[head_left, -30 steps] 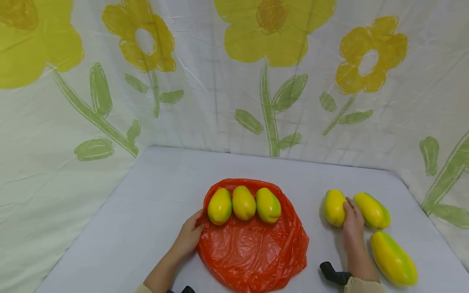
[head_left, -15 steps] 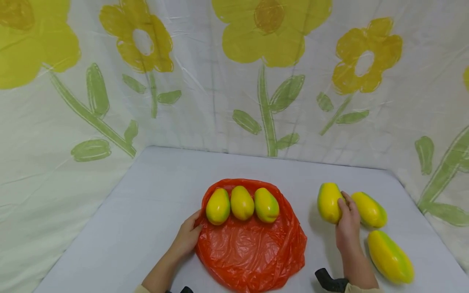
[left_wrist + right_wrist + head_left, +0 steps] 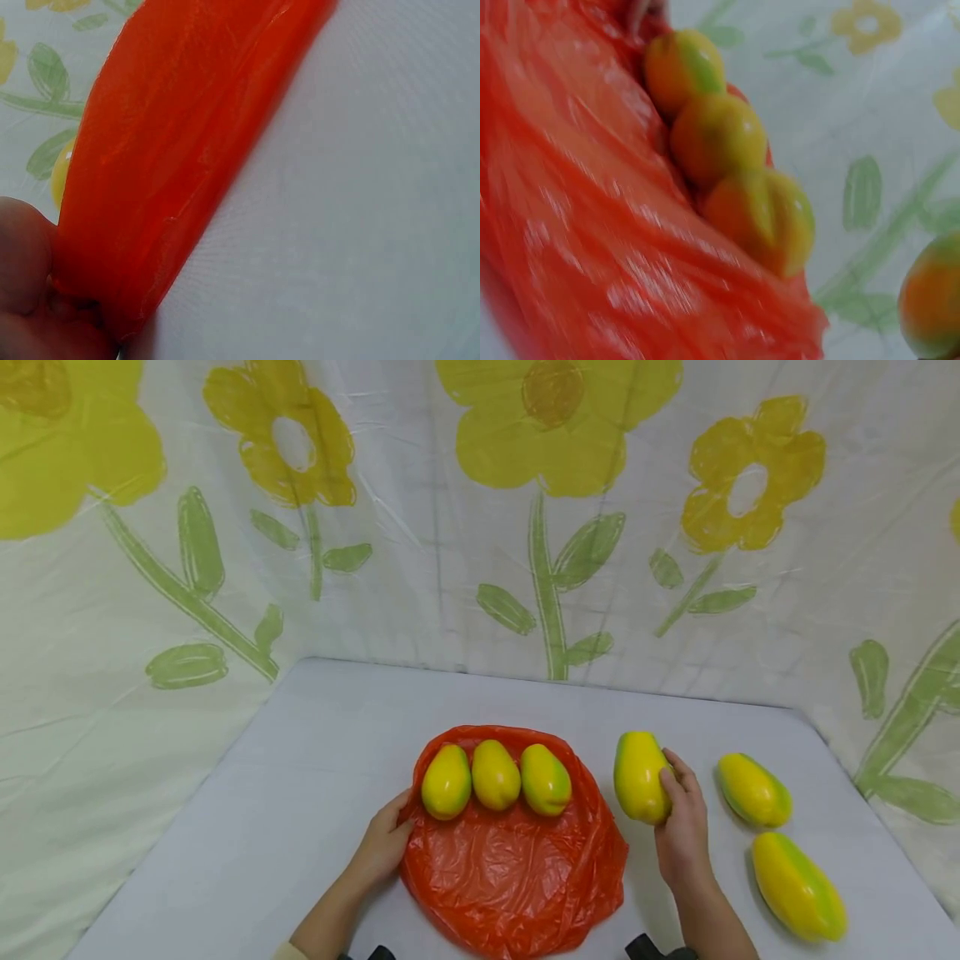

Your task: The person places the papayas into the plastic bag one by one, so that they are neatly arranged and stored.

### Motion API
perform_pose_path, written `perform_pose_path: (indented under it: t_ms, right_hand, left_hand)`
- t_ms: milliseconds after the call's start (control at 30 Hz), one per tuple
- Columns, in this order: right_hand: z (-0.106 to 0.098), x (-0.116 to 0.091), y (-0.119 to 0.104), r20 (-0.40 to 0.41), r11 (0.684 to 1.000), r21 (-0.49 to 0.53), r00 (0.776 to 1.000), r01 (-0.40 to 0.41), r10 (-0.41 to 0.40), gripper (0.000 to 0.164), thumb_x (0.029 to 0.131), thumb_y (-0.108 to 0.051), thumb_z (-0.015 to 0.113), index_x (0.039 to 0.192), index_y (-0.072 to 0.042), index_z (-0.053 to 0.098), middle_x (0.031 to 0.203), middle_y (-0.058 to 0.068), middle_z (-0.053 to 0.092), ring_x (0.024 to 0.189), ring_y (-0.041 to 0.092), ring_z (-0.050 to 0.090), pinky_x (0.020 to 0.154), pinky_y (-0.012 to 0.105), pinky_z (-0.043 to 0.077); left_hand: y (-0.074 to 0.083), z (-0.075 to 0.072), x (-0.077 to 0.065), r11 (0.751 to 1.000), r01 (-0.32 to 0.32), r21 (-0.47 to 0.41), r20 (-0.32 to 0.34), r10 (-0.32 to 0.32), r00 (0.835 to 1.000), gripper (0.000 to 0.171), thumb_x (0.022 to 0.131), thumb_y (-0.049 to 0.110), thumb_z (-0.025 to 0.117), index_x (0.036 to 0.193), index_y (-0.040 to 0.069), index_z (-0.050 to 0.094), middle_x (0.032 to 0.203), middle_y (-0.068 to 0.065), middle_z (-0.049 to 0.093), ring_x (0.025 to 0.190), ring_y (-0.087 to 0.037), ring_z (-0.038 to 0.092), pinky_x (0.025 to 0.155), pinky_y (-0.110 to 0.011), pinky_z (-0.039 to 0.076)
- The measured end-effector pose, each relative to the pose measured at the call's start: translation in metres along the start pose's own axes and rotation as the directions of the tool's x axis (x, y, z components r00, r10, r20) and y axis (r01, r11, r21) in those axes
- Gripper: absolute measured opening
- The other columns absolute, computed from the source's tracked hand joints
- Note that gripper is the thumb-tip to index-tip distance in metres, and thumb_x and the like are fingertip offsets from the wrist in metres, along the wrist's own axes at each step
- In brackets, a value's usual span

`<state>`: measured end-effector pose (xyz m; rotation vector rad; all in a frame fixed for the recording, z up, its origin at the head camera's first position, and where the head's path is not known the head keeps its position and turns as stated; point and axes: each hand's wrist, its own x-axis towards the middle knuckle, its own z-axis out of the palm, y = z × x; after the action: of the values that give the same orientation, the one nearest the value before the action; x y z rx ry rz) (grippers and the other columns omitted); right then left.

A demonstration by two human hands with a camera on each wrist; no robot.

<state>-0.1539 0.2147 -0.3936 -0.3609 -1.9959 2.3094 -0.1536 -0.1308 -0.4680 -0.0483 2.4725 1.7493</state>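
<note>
A red plastic bag (image 3: pixel 510 881) lies spread open on the table, with three yellow-green papayas (image 3: pixel 496 775) in a row along its far side. At the bag's left rim, my left hand (image 3: pixel 384 842) pinches the plastic between thumb and fingers; the left wrist view shows the gripped red edge (image 3: pixel 150 172) close up. To the right of the bag, my right hand (image 3: pixel 684 831) grips another papaya (image 3: pixel 640 777) from its right side, raised over the table. That held papaya (image 3: pixel 934 300) is cut off at the right border of the right wrist view.
Two more papayas lie on the right of the table, a farther one (image 3: pixel 754 790) and a nearer one (image 3: pixel 799 887). A white cloth (image 3: pixel 405 577) printed with yellow flowers hangs behind the table (image 3: pixel 315 735) and along its sides.
My right hand has lifted the papaya from the table and carried it left, close to the bag's right side. The left hand stays at the bag's rim.
</note>
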Motion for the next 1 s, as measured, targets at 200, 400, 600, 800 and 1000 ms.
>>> perform_pose_path:
  t_ms: [200, 400, 600, 800, 1000]
  right_hand:
    - [0.028, -0.013, 0.001, 0.114, 0.993, -0.114, 0.993, 0.003, 0.010, 0.049, 0.101, -0.038, 0.029, 0.146, -0.023, 0.021, 0.140, -0.006, 0.028, 0.117, 0.011, 0.037, 0.089, 0.009, 0.042]
    - [0.050, -0.022, 0.007, 0.169, 0.983, -0.185, 0.985, -0.007, 0.039, 0.046, 0.101, -0.035, 0.030, 0.145, -0.024, 0.026, 0.145, -0.002, 0.029, 0.119, 0.014, 0.036, 0.088, 0.010, 0.041]
    - [0.066, -0.029, 0.012, 0.239, 0.986, -0.167, 0.971, 0.012, 0.029, 0.046, 0.100, -0.032, 0.034, 0.144, -0.023, 0.028, 0.145, 0.000, 0.032, 0.118, 0.018, 0.038, 0.093, 0.019, 0.041]
    - [0.082, -0.037, 0.016, 0.299, 0.989, -0.150, 0.954, 0.019, 0.027, 0.047, 0.098, -0.031, 0.039, 0.143, -0.024, 0.030, 0.143, 0.004, 0.032, 0.116, 0.023, 0.039, 0.092, 0.027, 0.043]
    - [0.096, -0.045, 0.024, 0.381, 0.984, -0.177, 0.923, 0.012, 0.057, 0.053, 0.096, -0.036, 0.044, 0.144, -0.020, 0.029, 0.142, 0.009, 0.033, 0.115, 0.024, 0.041, 0.092, 0.030, 0.045]
  left_hand:
    - [0.000, -0.001, 0.000, 1.000, -0.002, -0.007, 0.008, 0.002, 1.000, 0.048, 0.094, 0.004, 0.041, 0.142, 0.003, 0.036, 0.144, -0.016, 0.042, 0.133, -0.034, 0.040, 0.101, -0.046, 0.043]
    - [0.000, -0.001, 0.000, 1.000, -0.010, -0.015, 0.009, 0.010, 1.000, 0.047, 0.094, 0.005, 0.042, 0.141, 0.003, 0.037, 0.143, -0.016, 0.043, 0.131, -0.034, 0.042, 0.098, -0.045, 0.046]
    - [0.001, -0.001, 0.000, 1.000, -0.012, -0.010, 0.011, 0.013, 1.000, 0.047, 0.094, 0.005, 0.043, 0.141, 0.004, 0.038, 0.142, -0.015, 0.044, 0.129, -0.033, 0.044, 0.096, -0.043, 0.048]
    - [0.001, -0.001, 0.000, 1.000, -0.008, -0.009, 0.012, 0.008, 1.000, 0.047, 0.094, 0.004, 0.042, 0.141, 0.004, 0.038, 0.142, -0.016, 0.044, 0.129, -0.034, 0.044, 0.096, -0.043, 0.048]
    - [0.000, -0.002, 0.001, 1.000, 0.002, -0.022, 0.011, -0.001, 1.000, 0.047, 0.094, 0.003, 0.042, 0.141, 0.005, 0.039, 0.141, -0.015, 0.046, 0.123, -0.032, 0.050, 0.088, -0.036, 0.054]
